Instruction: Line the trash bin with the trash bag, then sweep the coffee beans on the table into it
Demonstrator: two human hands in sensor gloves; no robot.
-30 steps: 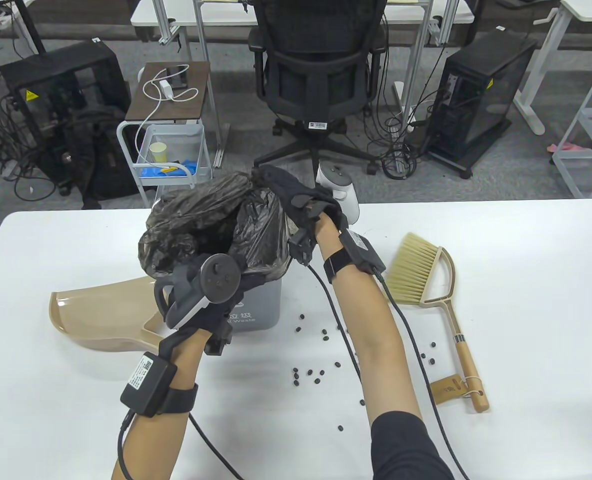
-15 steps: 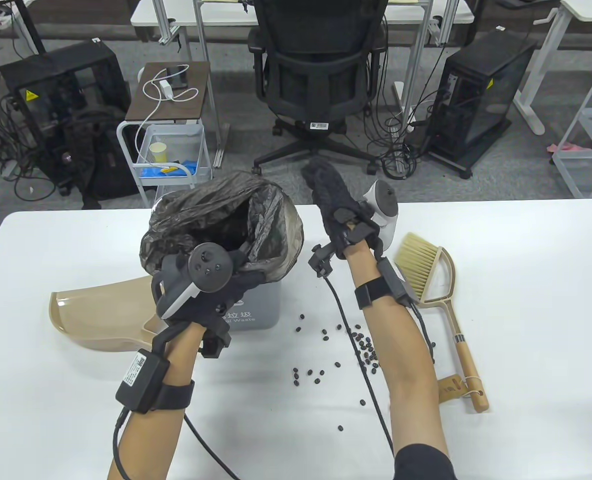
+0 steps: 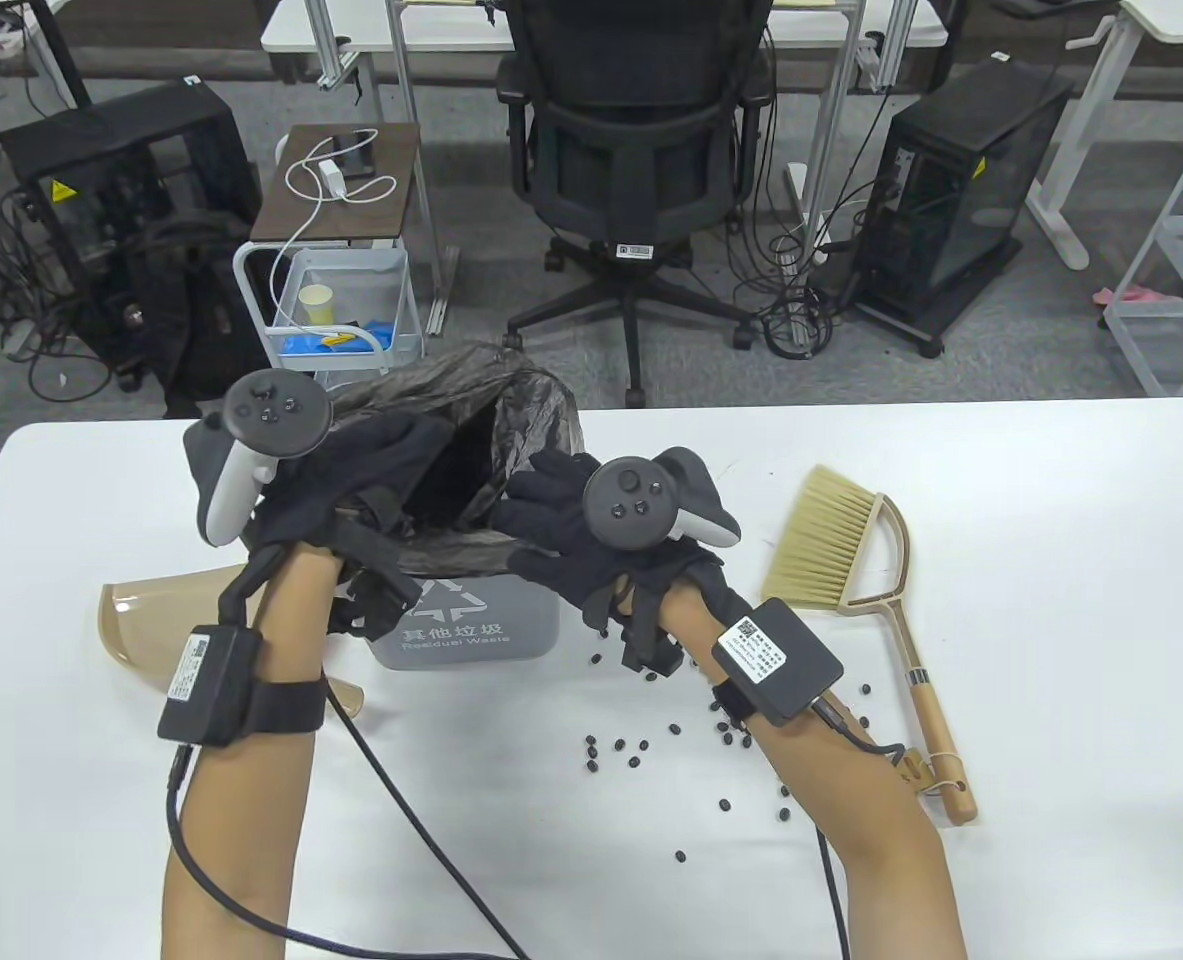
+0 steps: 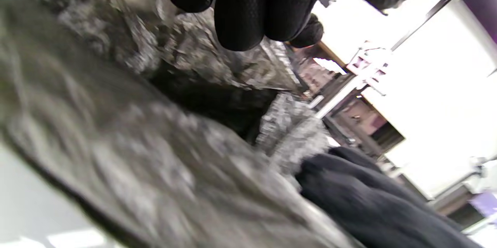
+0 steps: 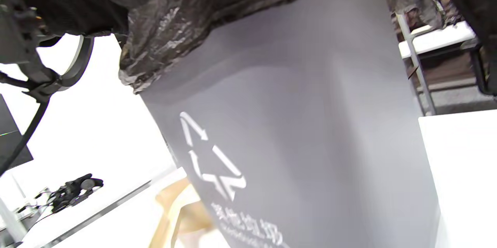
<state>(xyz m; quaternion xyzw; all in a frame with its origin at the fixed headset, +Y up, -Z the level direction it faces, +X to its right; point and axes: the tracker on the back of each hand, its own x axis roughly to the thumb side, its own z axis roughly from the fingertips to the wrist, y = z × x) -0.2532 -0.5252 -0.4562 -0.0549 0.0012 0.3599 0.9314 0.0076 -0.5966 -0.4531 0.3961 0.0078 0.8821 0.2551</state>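
The grey plastic trash bin (image 3: 471, 625) stands on the white table (image 3: 1051, 700) with the crinkly black trash bag (image 3: 536, 405) inside it, mouth gaping. The left hand (image 3: 351, 480) grips the bag's left edge; the right hand (image 3: 571, 540) grips its right edge. About twenty dark coffee beans (image 3: 631, 750) lie scattered right of the bin. One straw-bristled hand broom (image 3: 851, 560) lies further right, one tan dustpan (image 3: 131, 620) left of the bin.
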